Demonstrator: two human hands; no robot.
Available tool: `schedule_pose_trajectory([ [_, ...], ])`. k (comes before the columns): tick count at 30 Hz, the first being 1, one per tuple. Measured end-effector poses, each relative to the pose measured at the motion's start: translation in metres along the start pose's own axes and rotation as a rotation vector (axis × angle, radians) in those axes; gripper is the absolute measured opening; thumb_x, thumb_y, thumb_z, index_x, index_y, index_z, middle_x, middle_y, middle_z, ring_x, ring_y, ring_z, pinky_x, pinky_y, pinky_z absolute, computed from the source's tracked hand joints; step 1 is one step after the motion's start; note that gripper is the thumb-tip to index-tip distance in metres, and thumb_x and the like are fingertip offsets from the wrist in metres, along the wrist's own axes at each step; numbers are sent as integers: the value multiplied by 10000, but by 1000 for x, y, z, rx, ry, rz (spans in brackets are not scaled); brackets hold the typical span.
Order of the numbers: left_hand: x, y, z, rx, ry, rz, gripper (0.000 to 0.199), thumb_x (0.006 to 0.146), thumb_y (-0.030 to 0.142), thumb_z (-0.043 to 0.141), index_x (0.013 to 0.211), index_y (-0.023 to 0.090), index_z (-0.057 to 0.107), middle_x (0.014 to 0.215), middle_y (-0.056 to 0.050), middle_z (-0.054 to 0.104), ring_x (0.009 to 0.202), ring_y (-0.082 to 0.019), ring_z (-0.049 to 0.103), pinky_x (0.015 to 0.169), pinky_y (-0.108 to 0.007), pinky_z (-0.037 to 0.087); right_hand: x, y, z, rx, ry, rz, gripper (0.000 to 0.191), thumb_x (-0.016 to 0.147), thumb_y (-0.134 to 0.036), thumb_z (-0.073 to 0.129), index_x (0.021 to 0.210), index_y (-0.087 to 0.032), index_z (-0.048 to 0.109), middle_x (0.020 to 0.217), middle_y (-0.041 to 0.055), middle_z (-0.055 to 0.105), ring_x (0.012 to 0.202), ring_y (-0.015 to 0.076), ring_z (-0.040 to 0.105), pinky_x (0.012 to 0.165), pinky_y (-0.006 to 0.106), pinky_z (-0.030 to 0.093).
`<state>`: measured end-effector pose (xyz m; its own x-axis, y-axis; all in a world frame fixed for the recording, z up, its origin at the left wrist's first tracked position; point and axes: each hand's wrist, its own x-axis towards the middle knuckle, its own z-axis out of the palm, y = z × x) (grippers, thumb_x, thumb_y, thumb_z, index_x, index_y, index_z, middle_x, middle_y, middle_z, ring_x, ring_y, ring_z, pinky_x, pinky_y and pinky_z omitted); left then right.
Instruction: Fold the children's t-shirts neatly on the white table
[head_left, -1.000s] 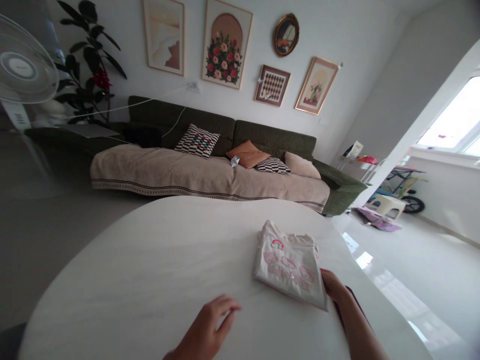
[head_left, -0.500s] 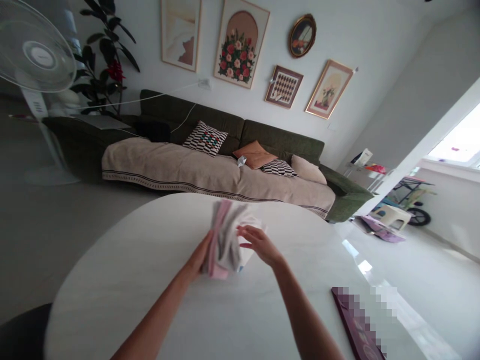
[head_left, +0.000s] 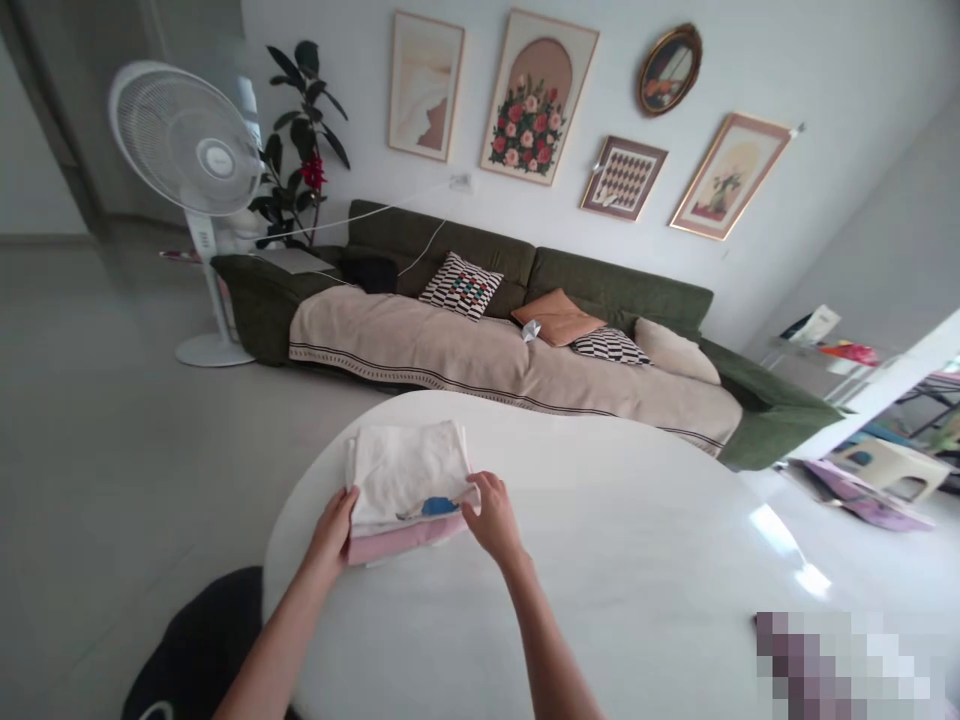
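Note:
A small stack of folded clothes lies flat on the white table (head_left: 600, 560), left of its middle. On top is a white folded garment (head_left: 409, 465) with a blue print near its front edge. Beneath it a pink folded garment (head_left: 401, 543) sticks out toward me. My left hand (head_left: 334, 525) grips the left edge of the stack, its fingers partly hidden against the cloth. My right hand (head_left: 493, 512) has thumb and fingers bent round the right front corner of the white garment.
A purple object (head_left: 787, 660), mostly pixelated, lies at the table's right front. A dark chair (head_left: 199, 640) stands at the left front. Beyond the table are a green sofa (head_left: 622, 285) with cushions and a standing white fan (head_left: 217, 160).
The stack, held upright and blurred before, now lies flat farther left on the table. My right hand, formerly loose beside it, has come onto its right corner. The view has swung left.

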<state>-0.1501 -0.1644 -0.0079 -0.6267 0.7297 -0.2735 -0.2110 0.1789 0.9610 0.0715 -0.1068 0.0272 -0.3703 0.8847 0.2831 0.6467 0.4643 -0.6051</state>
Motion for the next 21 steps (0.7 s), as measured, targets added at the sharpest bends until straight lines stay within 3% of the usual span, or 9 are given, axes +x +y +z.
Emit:
schedule_pose_trajectory([
  [3, 13, 6, -2, 92, 50, 79, 296, 731, 397, 559, 920, 182, 633, 879, -70, 701, 938, -245, 630, 734, -322, 518, 3, -3, -4, -35, -25, 26, 141, 704, -56, 489, 703, -175, 565, 761, 46, 581, 708, 150, 555, 688, 263, 424],
  [5, 23, 19, -1, 140, 93, 156, 295, 734, 386, 545, 924, 176, 628, 929, -74, 689, 1007, -251, 595, 811, -346, 492, 17, -17, -12, -27, -24, 1, 144, 678, -59, 526, 598, -178, 526, 646, 10, 559, 612, 124, 534, 611, 225, 404],
  [8, 32, 47, 1, 195, 178, 317, 401, 782, 394, 474, 1096, 156, 553, 1122, -100, 613, 1116, -247, 518, 927, -377, 419, 51, -51, -44, 27, 81, -54, 74, 753, -147, 499, 705, -184, 543, 704, -5, 588, 681, 112, 548, 624, 196, 402],
  [10, 31, 65, 1, 241, 200, 426, 440, 802, 385, 465, 1178, 158, 492, 1206, -108, 553, 1129, -236, 500, 949, -373, 396, 72, -75, -76, 91, 249, -68, 189, 861, -252, 352, 882, -181, 526, 830, 12, 601, 761, 107, 551, 649, 194, 410],
  [12, 21, 74, 2, 309, 149, 503, 386, 803, 367, 509, 1134, 170, 527, 1164, -93, 572, 1050, -220, 544, 914, -367, 423, 83, -90, -105, 170, 440, -104, 263, 884, -323, 289, 939, -177, 501, 849, 15, 598, 752, 106, 548, 642, 197, 411],
  [13, 14, 75, 4, 346, 107, 527, 337, 808, 360, 528, 1088, 175, 554, 1121, -80, 591, 993, -207, 568, 881, -369, 444, 83, -92, -115, 176, 478, -127, 246, 869, -335, 324, 910, -180, 511, 812, 5, 598, 721, 104, 544, 632, 198, 406],
  [15, -3, 71, 11, 410, 36, 557, 284, 829, 353, 536, 1049, 176, 568, 1071, -62, 598, 918, -182, 586, 815, -372, 478, 73, -87, -124, 115, 428, -154, 144, 800, -290, 444, 789, -186, 542, 707, -20, 592, 649, 101, 528, 612, 201, 385],
  [18, -24, 62, 26, 473, 10, 593, 298, 848, 338, 526, 1107, 189, 527, 1115, -59, 558, 947, -182, 569, 784, -370, 491, 48, -64, -117, -4, 277, -107, 66, 697, -181, 507, 651, -182, 554, 589, -32, 563, 565, 100, 492, 576, 212, 356],
  [21, -34, 75, 38, 520, 8, 636, 272, 839, 344, 535, 1039, 161, 562, 1044, -51, 588, 893, -176, 580, 763, -365, 494, 30, -52, -120, -25, 288, -59, 76, 669, -156, 507, 609, -180, 547, 552, -29, 541, 534, 104, 470, 557, 221, 347],
])
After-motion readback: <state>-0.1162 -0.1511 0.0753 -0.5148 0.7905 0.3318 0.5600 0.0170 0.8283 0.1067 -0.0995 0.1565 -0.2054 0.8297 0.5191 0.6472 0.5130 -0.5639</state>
